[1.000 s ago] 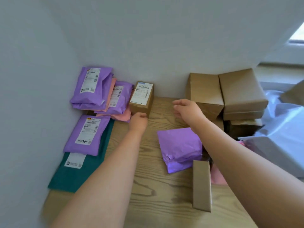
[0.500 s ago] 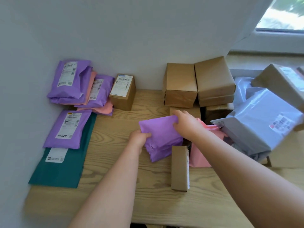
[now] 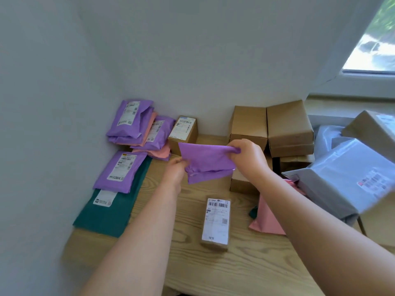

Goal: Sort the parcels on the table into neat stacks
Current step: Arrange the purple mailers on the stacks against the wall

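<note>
A purple mailer bag (image 3: 207, 162) is held up above the wooden table (image 3: 245, 268). My left hand (image 3: 176, 170) grips its lower left corner and my right hand (image 3: 245, 155) pinches its upper right edge. At the back left lies a pile of purple and pink mailers (image 3: 136, 124), with another purple mailer (image 3: 120, 170) on a green mailer (image 3: 106, 212) in front of it. A small labelled box (image 3: 183, 130) stands beside the pile. Brown cardboard boxes (image 3: 288, 127) are stacked at the back right. A narrow labelled box (image 3: 217, 223) lies in the middle of the table.
A pink mailer (image 3: 267, 214) lies on the right beside a large grey-white bag (image 3: 350, 178). Another brown box (image 3: 376, 129) sits at the far right under the window. A small box (image 3: 239, 180) sits below my right wrist. Walls close off the left and back.
Both hands left the small labelled box, took hold of the purple mailer and lifted it off the table. The narrow box now lies label up.
</note>
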Action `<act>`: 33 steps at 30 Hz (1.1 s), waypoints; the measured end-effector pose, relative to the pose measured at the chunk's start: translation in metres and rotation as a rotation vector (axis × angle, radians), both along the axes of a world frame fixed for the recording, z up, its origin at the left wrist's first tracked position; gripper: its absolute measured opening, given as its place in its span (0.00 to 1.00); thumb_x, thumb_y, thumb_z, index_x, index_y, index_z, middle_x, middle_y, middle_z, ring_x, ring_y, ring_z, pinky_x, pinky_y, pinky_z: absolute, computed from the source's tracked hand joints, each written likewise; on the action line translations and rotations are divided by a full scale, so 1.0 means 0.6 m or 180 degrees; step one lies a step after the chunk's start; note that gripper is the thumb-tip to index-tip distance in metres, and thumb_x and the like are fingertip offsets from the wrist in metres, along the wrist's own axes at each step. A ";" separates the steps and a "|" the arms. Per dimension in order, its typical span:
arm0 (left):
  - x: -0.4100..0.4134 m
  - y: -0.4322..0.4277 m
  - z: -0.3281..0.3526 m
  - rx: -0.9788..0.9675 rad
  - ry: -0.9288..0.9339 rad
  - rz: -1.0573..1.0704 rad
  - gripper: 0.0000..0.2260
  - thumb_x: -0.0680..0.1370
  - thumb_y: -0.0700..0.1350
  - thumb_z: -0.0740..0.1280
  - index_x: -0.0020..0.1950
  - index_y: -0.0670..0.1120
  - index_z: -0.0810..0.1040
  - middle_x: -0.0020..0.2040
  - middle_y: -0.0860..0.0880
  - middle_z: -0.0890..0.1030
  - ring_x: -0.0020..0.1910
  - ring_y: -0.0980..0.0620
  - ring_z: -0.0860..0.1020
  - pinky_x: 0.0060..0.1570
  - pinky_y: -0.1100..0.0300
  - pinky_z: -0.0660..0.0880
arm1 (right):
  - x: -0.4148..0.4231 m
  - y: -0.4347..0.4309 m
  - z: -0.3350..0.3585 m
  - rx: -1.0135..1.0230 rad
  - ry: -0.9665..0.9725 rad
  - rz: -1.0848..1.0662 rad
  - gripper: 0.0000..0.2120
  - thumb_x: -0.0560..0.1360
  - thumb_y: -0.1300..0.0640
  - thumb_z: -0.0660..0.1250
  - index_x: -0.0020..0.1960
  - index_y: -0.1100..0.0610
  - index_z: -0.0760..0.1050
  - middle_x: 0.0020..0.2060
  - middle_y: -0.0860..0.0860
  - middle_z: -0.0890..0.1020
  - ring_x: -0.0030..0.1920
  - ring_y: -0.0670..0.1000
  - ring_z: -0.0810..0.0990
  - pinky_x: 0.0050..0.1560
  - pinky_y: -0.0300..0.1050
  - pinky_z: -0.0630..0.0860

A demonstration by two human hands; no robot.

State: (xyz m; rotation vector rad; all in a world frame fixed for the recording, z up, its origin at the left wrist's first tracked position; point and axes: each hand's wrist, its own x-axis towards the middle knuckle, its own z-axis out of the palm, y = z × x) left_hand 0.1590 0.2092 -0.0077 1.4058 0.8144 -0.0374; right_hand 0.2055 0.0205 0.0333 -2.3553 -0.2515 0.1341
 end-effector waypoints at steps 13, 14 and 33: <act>-0.043 0.021 0.040 -0.2252 -0.0483 0.0018 0.17 0.83 0.53 0.60 0.61 0.43 0.80 0.52 0.41 0.85 0.47 0.45 0.84 0.45 0.51 0.80 | -0.078 -0.005 -0.019 0.0863 -0.0400 -0.0193 0.19 0.72 0.74 0.65 0.42 0.53 0.87 0.50 0.44 0.80 0.55 0.47 0.78 0.57 0.39 0.73; -0.040 0.024 0.040 -0.2224 -0.0472 -0.0001 0.15 0.83 0.48 0.61 0.64 0.41 0.79 0.53 0.41 0.85 0.47 0.44 0.84 0.45 0.51 0.78 | -0.086 -0.007 -0.026 0.0777 -0.0338 -0.0193 0.20 0.72 0.75 0.64 0.43 0.53 0.87 0.51 0.44 0.80 0.55 0.47 0.78 0.59 0.39 0.73; -0.043 0.099 0.079 -0.1495 -0.1069 -0.0722 0.08 0.79 0.39 0.66 0.57 0.43 0.82 0.49 0.42 0.86 0.47 0.45 0.84 0.47 0.52 0.82 | -0.084 0.075 0.062 0.1857 0.0175 -0.1131 0.04 0.75 0.56 0.74 0.48 0.51 0.80 0.42 0.50 0.84 0.45 0.49 0.83 0.48 0.50 0.80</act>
